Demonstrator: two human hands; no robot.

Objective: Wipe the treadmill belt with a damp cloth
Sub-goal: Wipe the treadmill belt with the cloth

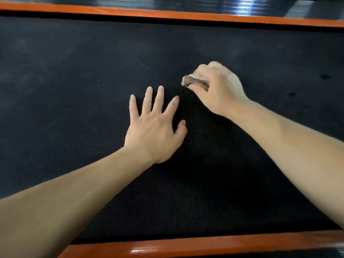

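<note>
The black textured treadmill belt [74, 90] fills most of the head view. My left hand [156, 127] lies flat on it near the middle, fingers spread and straight. Just to the right and a little farther away, my right hand [217, 88] grips a small bunched beige cloth [193, 80] and holds it down on the belt. Only the cloth's left end shows beyond my curled fingers. Dull grey smears cover the belt's far and left parts.
An orange side rail [167, 14] runs along the belt's far edge, with glossy black plastic behind it. A second orange rail [204, 244] borders the near edge. A few dark wet spots [324, 76] mark the belt at the right.
</note>
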